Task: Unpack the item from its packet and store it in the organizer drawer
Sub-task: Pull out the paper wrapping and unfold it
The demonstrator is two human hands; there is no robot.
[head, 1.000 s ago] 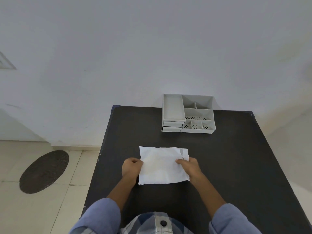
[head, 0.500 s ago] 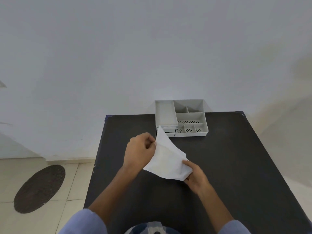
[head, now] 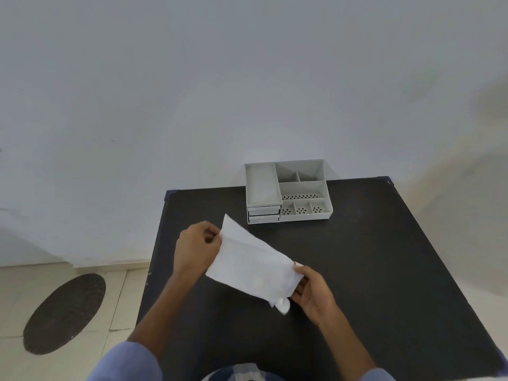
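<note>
While the left hand [head: 196, 247] pinched the upper edge of the white packet [head: 251, 264] and the right hand [head: 312, 294] gripped its lower end, the packet hung tilted above the black table [head: 371, 257], near the grey organizer [head: 287, 191] by the wall.

left hand [head: 198, 248]: bare, no rings or watch that I can see | right hand [head: 313, 292]: bare too, no glove | forearms: uncovered up to the elbows | sleeves [head: 129, 362]: light blue, loose, bunched near the elbow on both sides | chest: bit of blue-and-white plaid shirt [head: 242, 373] at the near edge
</note>
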